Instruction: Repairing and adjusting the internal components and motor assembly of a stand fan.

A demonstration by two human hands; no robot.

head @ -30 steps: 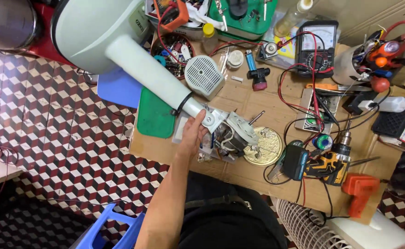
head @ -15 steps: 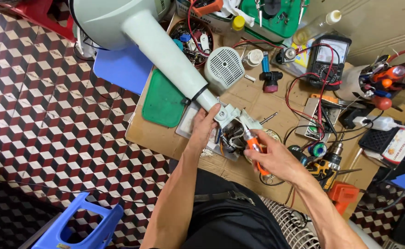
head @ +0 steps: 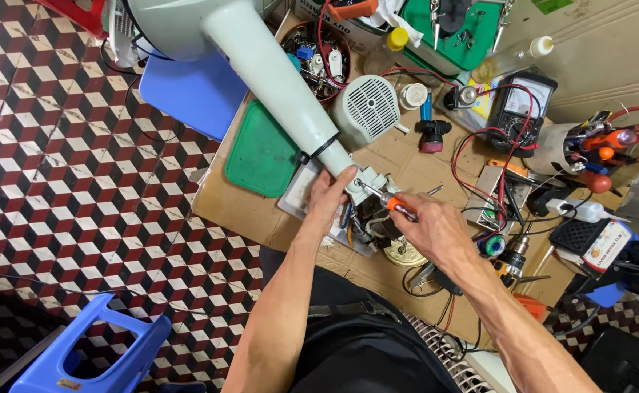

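Orange marks the handle of the screwdriver (head: 396, 206) that the right hand (head: 436, 231) has its fingers closed around, its metal shaft slanting up and left so the tip meets the pale bracket of the fan motor assembly (head: 369, 207). This assembly lies on the cardboard-covered work table (head: 243, 211), at the narrow end of the pale grey-green fan stand column (head: 276, 80). The left hand (head: 328, 198) wraps the assembly's left side, fingers curled against it and thumb up by the column's black collar. A green tray (head: 261, 153) lies just left of the column, a round white vented cover (head: 366, 109) behind, and a black multimeter (head: 521, 109) with red leads farther right.
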